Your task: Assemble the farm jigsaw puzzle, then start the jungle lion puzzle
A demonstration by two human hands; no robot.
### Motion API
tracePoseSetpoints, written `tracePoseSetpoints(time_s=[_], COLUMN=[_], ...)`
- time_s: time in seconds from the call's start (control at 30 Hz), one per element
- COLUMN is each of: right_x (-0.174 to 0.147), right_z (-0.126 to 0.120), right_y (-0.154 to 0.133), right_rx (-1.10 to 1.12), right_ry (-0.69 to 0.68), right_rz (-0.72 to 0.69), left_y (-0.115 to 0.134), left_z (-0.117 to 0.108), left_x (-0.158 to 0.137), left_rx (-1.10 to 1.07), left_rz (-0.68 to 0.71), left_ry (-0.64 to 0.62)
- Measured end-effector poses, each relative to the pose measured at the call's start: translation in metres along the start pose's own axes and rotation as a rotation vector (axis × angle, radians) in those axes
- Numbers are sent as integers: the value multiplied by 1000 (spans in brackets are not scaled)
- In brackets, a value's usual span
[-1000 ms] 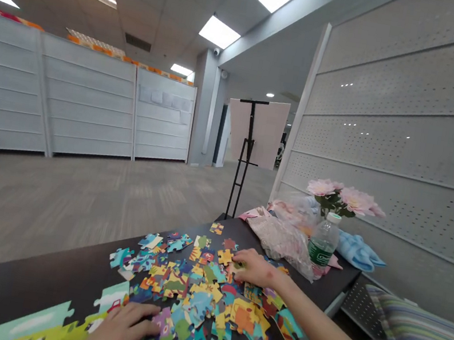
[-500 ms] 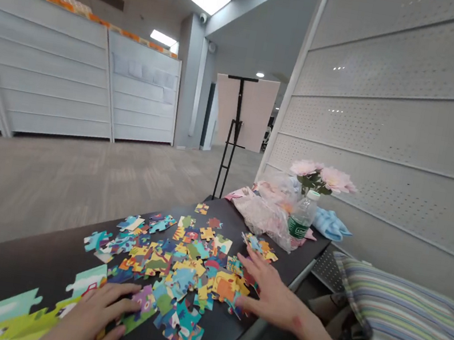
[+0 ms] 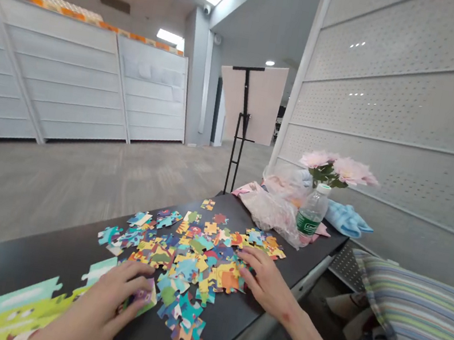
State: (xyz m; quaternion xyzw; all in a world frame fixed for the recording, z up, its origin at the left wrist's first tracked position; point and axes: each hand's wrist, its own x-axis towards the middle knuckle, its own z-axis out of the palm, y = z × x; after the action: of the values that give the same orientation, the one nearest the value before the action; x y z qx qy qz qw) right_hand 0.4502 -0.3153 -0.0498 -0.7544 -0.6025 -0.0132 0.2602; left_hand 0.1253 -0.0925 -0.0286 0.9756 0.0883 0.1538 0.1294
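Loose jigsaw pieces (image 3: 184, 267) lie in a colourful, overlapping heap on the black table (image 3: 41, 240). My right hand (image 3: 267, 281) rests at the right edge of the heap, its fingers stretched out and apart over the pieces there. My left hand (image 3: 112, 299) is between the heap and a joined section of puzzle (image 3: 19, 303) in light blue and lime green. Its fingers are bent but spread, reaching over a purple and green puzzle piece (image 3: 148, 295), which they partly cover. The left forearm hides part of the joined section.
A water bottle (image 3: 312, 210) with a green label stands at the far right, beside a crumpled plastic bag (image 3: 275, 210), pink flowers (image 3: 351, 170) and a blue cloth (image 3: 349, 218). A striped pillow (image 3: 431, 326) lies right of the table. Behind stands an easel (image 3: 236, 154).
My right hand has shifted inward along the heap's edge, and a red-orange piece now shows beyond its fingertips. My left hand covers more of the purple piece. The view has turned slightly.
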Motion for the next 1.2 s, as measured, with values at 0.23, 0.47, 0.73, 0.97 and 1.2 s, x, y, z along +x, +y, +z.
tracePoseSetpoints(time_s=[0.23, 0.47, 0.73, 0.97, 1.2], right_x=[10, 9, 10, 7, 7], right_z=[8, 16, 17, 18, 25], right_y=[-15, 6, 11, 7, 16], right_rx=[72, 255, 337, 279, 222], right_ry=[-146, 126, 318, 256, 244], right_rz=[-41, 123, 256, 207, 168], left_y=[50, 56, 39, 47, 35], left_z=[23, 33, 22, 25, 16], left_x=[58, 72, 77, 92, 97], left_rx=[47, 55, -35, -16, -41], left_rz=[-61, -114, -82, -80, -72], left_ry=[-100, -82, -18, -86, -126])
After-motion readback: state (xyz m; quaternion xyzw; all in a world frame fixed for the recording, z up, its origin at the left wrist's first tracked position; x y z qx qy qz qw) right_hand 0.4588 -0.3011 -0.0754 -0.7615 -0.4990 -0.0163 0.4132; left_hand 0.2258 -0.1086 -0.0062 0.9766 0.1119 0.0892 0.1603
